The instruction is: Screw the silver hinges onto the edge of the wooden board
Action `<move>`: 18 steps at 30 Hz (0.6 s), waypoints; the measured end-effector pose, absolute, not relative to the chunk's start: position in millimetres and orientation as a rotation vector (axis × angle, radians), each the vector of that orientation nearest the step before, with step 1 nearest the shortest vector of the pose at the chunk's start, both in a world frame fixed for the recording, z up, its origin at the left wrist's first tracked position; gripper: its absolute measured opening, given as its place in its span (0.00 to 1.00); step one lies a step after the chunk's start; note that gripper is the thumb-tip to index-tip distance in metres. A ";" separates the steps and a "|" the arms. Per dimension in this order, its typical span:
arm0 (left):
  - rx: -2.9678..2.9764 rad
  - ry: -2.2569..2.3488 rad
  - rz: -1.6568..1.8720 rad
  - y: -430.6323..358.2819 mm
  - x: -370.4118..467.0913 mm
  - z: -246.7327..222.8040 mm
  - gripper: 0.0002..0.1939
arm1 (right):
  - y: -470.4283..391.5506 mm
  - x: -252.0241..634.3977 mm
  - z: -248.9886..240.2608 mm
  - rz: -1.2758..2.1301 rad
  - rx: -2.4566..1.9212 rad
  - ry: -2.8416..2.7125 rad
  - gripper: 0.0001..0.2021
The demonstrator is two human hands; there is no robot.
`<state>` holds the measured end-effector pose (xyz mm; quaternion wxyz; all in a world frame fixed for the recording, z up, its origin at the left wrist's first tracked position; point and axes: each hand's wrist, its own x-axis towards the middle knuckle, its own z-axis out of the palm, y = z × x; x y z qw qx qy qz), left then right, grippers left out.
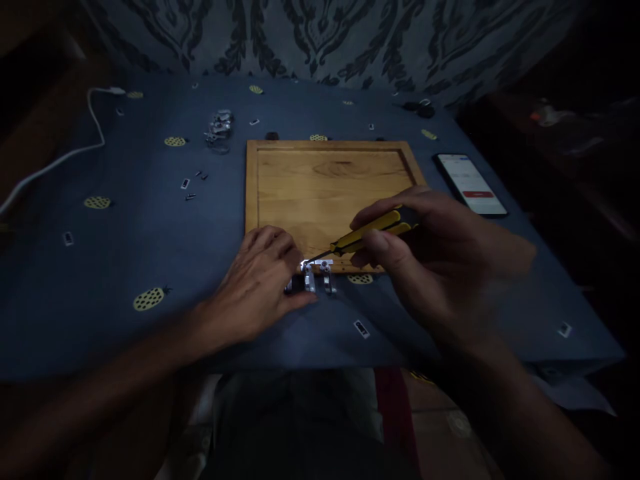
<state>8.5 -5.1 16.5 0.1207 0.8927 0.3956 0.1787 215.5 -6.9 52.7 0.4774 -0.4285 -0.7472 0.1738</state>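
My right hand [425,247] is closed around the yellow-and-black handle of a screwdriver [367,232]. The screwdriver slants down to the left, and its tip meets a shiny metal hinge [309,277] at the near edge of a wooden panel [300,193]. Curled over the panel's near left corner, my left hand [263,280] grips around the hinge, with the thumb below it. Part of the metal is hidden behind those fingers. A second metal arm [328,277] of similar hinge hardware sits just to the right.
More metal hinges [220,127] lie in a pile at the back left. Several small screws [191,197] are scattered left of the panel. A phone [470,183] with a lit screen lies at right, a white cable [95,120] at far left, and dark scissors-like handles [424,108] behind.
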 end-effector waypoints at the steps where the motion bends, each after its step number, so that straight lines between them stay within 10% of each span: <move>1: 2.606 1.156 0.526 -5.1 8.6 16.6 0.20 | -6.7 215.3 52.2 0.398 -1.035 -1.829 0.02; 18: 2.589 1.177 0.504 -5.0 9.4 15.1 0.22 | -10.3 198.9 47.9 0.227 -1.094 -1.651 0.20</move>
